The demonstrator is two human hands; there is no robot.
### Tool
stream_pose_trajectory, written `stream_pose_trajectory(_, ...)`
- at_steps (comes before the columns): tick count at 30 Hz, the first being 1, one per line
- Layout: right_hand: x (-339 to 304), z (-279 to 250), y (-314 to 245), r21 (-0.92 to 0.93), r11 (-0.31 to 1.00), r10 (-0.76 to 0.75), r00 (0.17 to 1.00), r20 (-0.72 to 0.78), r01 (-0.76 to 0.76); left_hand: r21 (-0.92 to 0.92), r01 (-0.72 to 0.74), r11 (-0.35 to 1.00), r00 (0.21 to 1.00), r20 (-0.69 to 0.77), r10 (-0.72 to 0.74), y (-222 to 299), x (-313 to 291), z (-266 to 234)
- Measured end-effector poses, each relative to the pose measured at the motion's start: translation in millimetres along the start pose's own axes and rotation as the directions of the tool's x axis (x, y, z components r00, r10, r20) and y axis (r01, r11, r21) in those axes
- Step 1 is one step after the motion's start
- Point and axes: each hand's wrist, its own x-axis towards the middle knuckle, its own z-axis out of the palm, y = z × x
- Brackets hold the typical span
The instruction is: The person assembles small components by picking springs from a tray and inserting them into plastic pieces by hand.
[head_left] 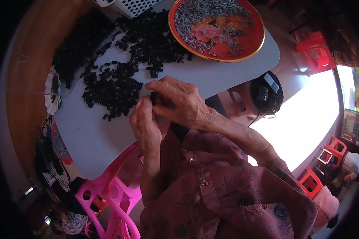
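Note:
My left hand (146, 125) and my right hand (181, 99) meet above the near edge of the table, fingertips close together. Both are closed around a small black tubular piece (152, 98), most of it hidden by the fingers. Just beyond my left hand lies a loose heap of similar short black pieces (111, 89). More of them form a bigger pile (153, 38) farther back. At the far right of the table sits a round red tray (243, 57) with a gold rim and flower pattern, holding many small metal springs (191, 20).
The pale table (103, 145) has a rounded edge. A white perforated basket (133, 7) stands at the back. A pink plastic chair (117, 199) is at the near left. Several red stools (317, 51) and other people are off to the right. A black cap (273, 99) is beside the table.

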Motion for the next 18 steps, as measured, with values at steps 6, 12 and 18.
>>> stream_pose_trajectory(6, 8.9, -5.3, 5.6, -0.175, 0.942, -0.297, 0.954, -0.047, 0.285, 0.279, -0.306, 0.91, 0.944, -0.031, 0.327, 5.0, 6.1, 13.6)
stream_pose_trajectory(12, 14.6, -13.3, -3.1, -0.197, 0.937, -0.297, 0.955, -0.013, 0.289, 0.001, -0.196, 0.981, 0.979, 0.063, 0.195, 2.7, 6.9, 1.7)
stream_pose_trajectory(18, 109.4, -49.1, -37.2, -0.288, 0.927, -0.256, 0.966, -0.024, 0.238, -0.494, 0.0, 0.869, 0.993, 0.102, 0.059, 8.0, 20.2, 1.8)
